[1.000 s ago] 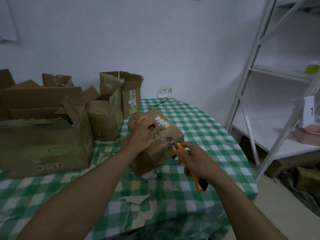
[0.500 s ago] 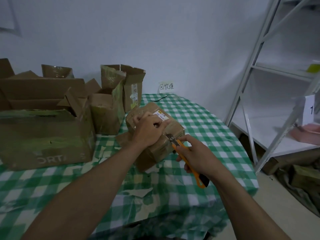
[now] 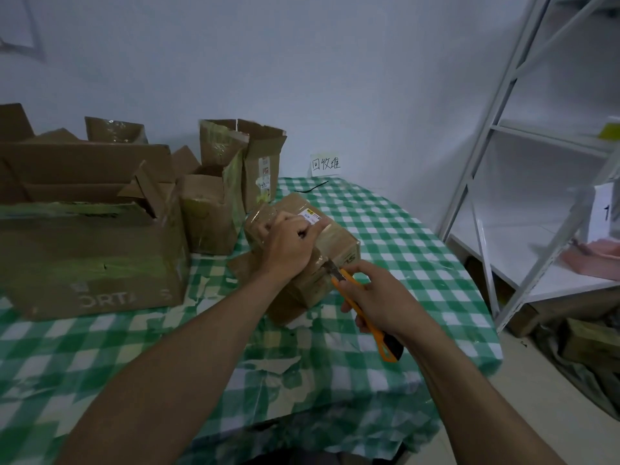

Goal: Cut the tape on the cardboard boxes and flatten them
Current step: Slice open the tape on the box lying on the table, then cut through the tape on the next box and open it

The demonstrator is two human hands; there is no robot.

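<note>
1. Table [image 3: 402, 236], green checked cloth, fills the lower frame from 3 to 9 o'clock.
2. White metal rack [image 3: 543, 137] stands off the table's edge at 2-3 o'clock.
3. Big open box [image 3: 90, 260] sits on the table at 9 o'clock, flaps up and green-tinted tape on its top edge.
4. Two smaller open boxes are at 11 o'clock. The medium box [image 3: 208, 216] is just beside the big one, and the tall box [image 3: 261, 162] is behind it against the wall.
5. Small taped box [image 3: 339, 243] is on the table near frame centre, tilted, at 4 o'clock from the medium box. It is closed, with glossy tape across the top.
6. Left hand [image 3: 288, 246] lies on top of the small box with fingers curled over its top, clamping it down. Box body shows at 3 and 5 o'clock of the hand.
7. Right hand [image 3: 379, 297] is at 5 o'clock from the small box, fingers wrapped tight round the knife handle.
8. Knife [image 3: 347, 278] has an orange body and a black butt sticking out below the fist. The blade points to 10 o'clock, its tip on the box's near taped edge, just beside the left hand's heel.
9. Paper sign [image 3: 325, 164] is on the wall at 12 o'clock, handwritten.
10. White shipping label [image 3: 310, 216] is on the box top, touching the left fingertips.
</note>
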